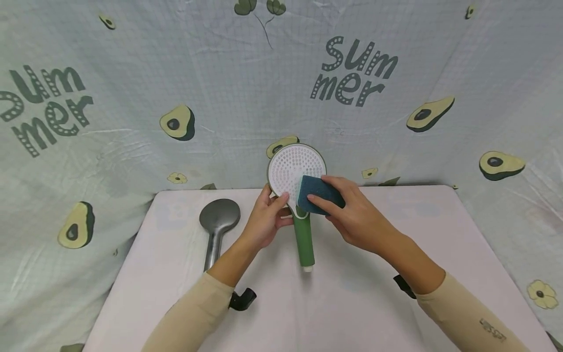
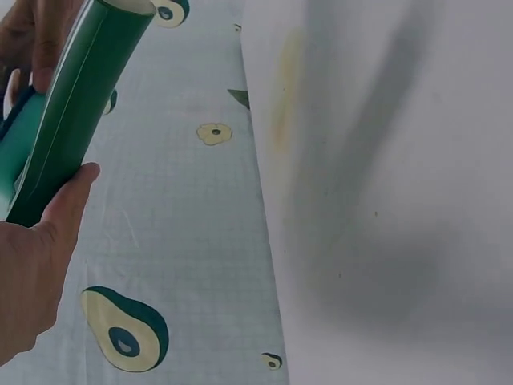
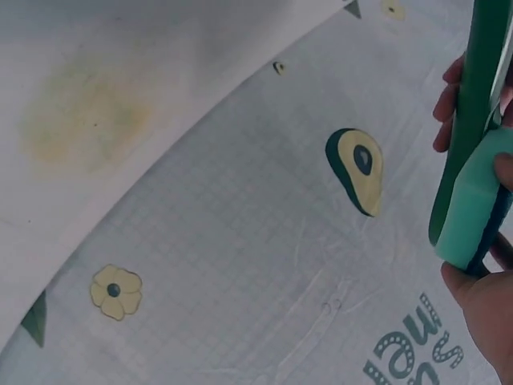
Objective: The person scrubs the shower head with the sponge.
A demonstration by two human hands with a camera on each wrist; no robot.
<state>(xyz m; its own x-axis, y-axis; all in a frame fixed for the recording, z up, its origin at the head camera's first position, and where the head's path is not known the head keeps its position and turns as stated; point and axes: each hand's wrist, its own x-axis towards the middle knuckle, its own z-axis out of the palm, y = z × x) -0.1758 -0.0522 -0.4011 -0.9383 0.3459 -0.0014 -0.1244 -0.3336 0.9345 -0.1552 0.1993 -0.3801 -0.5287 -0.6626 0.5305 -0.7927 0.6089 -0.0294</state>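
Observation:
A green handheld shower head [image 1: 303, 239] with a white, dotted spray face is held up over the table, its handle pointing down toward me. My left hand [image 1: 268, 215] grips it at the neck, thumb on the edge of the face. My right hand [image 1: 356, 210] pinches a sponge [image 1: 320, 195], dark blue on one side and light green on the other, against the lower right of the spray face. In the right wrist view the sponge's light green side [image 3: 473, 196] lies along the shower head. The left wrist view shows the green handle [image 2: 76, 104] close up.
On the table [image 1: 352, 303], left of my left forearm, lies a grey shower head [image 1: 220, 215] with a metallic handle. A black elbow-shaped piece [image 1: 243, 299] shows beside the left sleeve. Another black item [image 1: 403, 286] is partly under the right forearm. A patterned cloth [image 1: 237, 98] hangs behind.

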